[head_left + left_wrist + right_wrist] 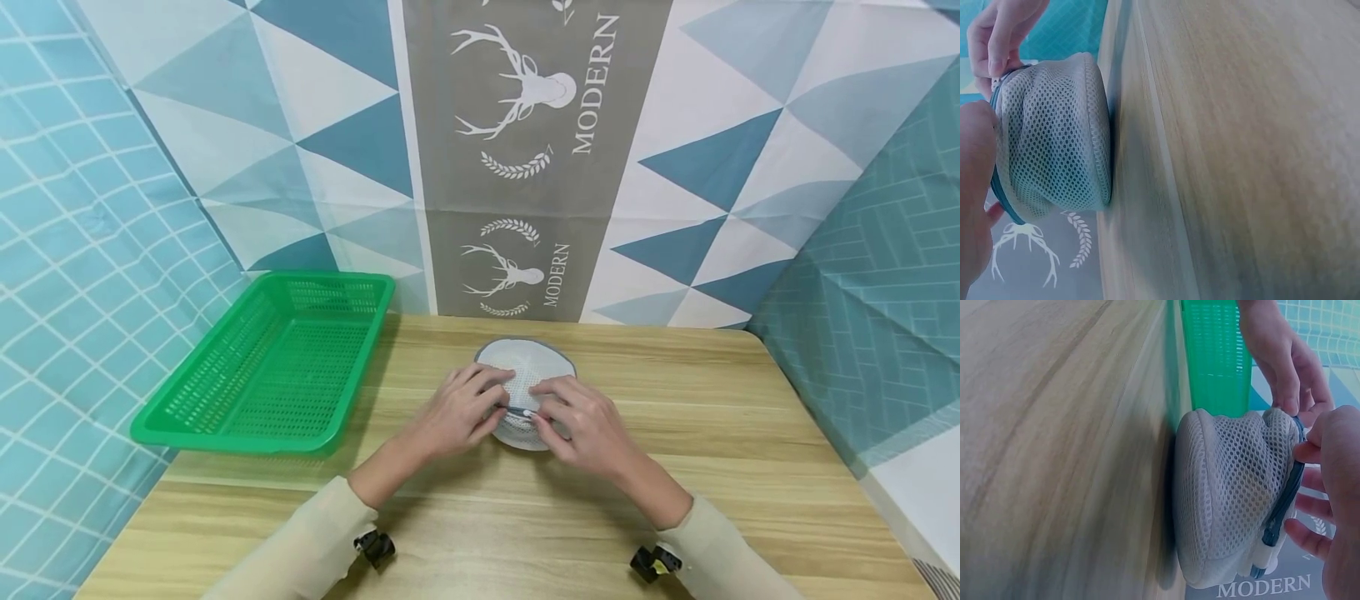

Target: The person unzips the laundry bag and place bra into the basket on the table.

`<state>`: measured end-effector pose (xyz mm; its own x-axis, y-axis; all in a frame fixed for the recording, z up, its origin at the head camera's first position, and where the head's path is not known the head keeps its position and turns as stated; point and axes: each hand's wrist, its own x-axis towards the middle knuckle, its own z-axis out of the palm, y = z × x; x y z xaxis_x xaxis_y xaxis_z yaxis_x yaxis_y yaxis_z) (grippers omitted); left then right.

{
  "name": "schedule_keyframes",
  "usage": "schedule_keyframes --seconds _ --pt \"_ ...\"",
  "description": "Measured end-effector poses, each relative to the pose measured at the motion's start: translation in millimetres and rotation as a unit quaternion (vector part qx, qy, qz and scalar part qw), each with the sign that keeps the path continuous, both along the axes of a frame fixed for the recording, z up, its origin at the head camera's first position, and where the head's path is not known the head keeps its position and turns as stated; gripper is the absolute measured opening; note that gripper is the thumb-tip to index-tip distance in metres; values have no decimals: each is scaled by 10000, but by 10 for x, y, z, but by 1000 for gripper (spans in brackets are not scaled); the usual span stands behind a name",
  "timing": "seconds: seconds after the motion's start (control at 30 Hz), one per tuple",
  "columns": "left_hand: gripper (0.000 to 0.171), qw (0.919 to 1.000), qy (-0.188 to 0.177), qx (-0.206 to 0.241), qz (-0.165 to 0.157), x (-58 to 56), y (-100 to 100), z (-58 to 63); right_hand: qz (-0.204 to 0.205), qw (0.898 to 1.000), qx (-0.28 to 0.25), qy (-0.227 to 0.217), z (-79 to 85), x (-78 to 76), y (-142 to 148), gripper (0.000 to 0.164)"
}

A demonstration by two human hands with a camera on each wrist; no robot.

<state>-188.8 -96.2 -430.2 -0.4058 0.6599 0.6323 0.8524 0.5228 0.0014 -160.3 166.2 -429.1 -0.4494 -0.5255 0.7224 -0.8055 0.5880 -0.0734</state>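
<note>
A round mesh laundry bag [528, 358], whitish with a dark blue-grey zipper [516, 410] round its top, stands on the table in front of me. My left hand [463, 410] is at its left side, pinching the zippered edge between thumb and fingers. From the right, my right hand [588, 423] pinches the same edge near a small white piece at the zipper. Both wrist views show the bag's soft mesh wall [1054, 134], slightly creased. In the right wrist view, a loose end of the zipper band [1280, 509] hangs over the side. The bag's inside is hidden.
A green plastic basket [262, 442] with perforated walls sits at the left of the wooden table [712, 400]. Behind the table hangs a patterned cloth [352, 167] with triangles and deer heads. Blue tiled coverings [67, 250] flank the sides.
</note>
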Motion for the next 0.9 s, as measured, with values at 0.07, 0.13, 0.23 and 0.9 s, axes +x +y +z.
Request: schedule_keyframes --seconds 0.07,0.13,0.23,0.9 --pt "10 10000 -16 34 -20 1 2 3 1 10000 -18 9 -5 0 14 7" --pt "10 10000 -49 55 -19 7 -3 8 4 10000 -26 0 -4 2 25 6" --pt "9 9999 -136 36 19 13 -13 5 2 10000 -13 -16 2 7 32 5" --pt "13 9998 -144 17 136 3 24 27 -54 10000 5 -78 18 26 -29 6"
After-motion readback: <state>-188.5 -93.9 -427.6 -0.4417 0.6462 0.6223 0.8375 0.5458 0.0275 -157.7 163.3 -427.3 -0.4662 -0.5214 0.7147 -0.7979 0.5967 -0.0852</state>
